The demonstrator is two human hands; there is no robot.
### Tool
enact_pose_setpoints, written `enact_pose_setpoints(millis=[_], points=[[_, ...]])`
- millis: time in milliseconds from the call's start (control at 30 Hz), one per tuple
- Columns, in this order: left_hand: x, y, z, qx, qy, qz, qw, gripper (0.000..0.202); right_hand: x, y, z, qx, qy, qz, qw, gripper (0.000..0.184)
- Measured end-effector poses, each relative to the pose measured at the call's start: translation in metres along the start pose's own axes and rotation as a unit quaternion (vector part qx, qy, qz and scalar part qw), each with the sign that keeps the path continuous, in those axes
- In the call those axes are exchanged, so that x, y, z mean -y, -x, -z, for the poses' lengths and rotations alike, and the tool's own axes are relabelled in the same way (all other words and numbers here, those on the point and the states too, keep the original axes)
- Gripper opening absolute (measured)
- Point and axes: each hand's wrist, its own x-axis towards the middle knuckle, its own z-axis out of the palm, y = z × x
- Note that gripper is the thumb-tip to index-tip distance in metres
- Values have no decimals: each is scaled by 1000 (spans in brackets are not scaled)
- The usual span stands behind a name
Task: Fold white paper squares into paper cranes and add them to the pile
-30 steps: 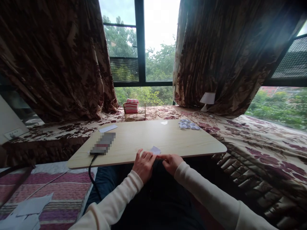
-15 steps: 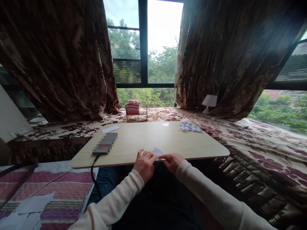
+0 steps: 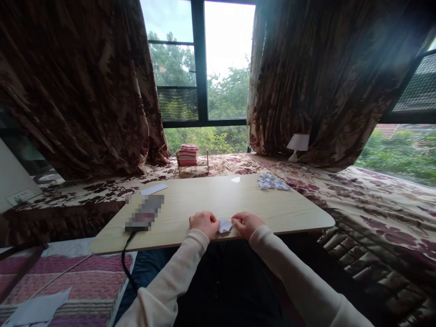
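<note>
A small folded piece of white paper (image 3: 225,225) lies at the near edge of the light wooden table (image 3: 190,200), between my two hands. My left hand (image 3: 203,223) has its fingers curled, thumb and index finger pinching the paper's left side. From the other side, my right hand (image 3: 247,224) holds the paper's right edge with its fingertips, the fingers bent together. At the far right of the tabletop is a pile of small folded paper pieces (image 3: 272,181).
A blurred-out dark device (image 3: 145,212) with a black cable stands on the table's left, near a white paper strip (image 3: 154,189). Beyond are a small rack of striped cloths (image 3: 188,155) and a white lamp (image 3: 298,143). Paper sheets (image 3: 39,309) lie on the bed at left.
Both hands have moved slightly further in over the table. The paper, flatter before, now looks more folded, with the hands gripping its two sides. The view has shifted a little.
</note>
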Motion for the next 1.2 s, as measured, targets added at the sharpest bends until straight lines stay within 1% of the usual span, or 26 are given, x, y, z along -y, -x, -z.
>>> enact_pose_setpoints(millis=[133, 233, 400, 467, 567, 633, 700, 733, 867, 933, 1000, 1100, 1200], points=[[2, -2, 3, 19, 13, 12, 1000, 21, 3, 0, -3, -12, -10, -5, 1000, 28], [5, 0, 7, 23, 25, 6, 999, 20, 4, 4, -5, -22, -21, -2, 1000, 34], [3, 7, 7, 10, 31, -30, 999, 26, 2, 7, -9, -38, -41, 15, 998, 38], [2, 8, 4, 0, 45, -32, 998, 22, 0, 5, -11, -48, -51, 23, 997, 40], [2, 7, 0, -12, 92, -28, 995, 13, -1, 2, -15, -68, -79, 41, 994, 34], [3, 5, -2, -11, 142, -22, 990, 8, -1, 1, -20, -89, -109, 59, 988, 23], [4, 5, -2, -2, 207, -18, 978, 10, 1, 1, -23, -121, -146, 81, 979, 12], [5, 6, -1, 4, 244, -18, 970, 12, 4, 2, -23, -139, -166, 93, 972, 9], [1, 22, 8, 24, 384, -32, 922, 14, 18, 15, -15, -204, -241, 154, 936, 9], [-4, 35, 17, 34, 438, -44, 897, 22, 26, 25, -6, -221, -265, 188, 919, 9], [-9, 48, 27, 36, 475, -54, 878, 29, 34, 35, 2, -236, -279, 213, 906, 8], [-15, 61, 41, 30, 507, -63, 859, 27, 43, 46, 11, -274, -279, 247, 886, 4], [-19, 68, 52, 38, 531, -79, 843, 26, 48, 53, 16, -325, -254, 256, 874, 12]])
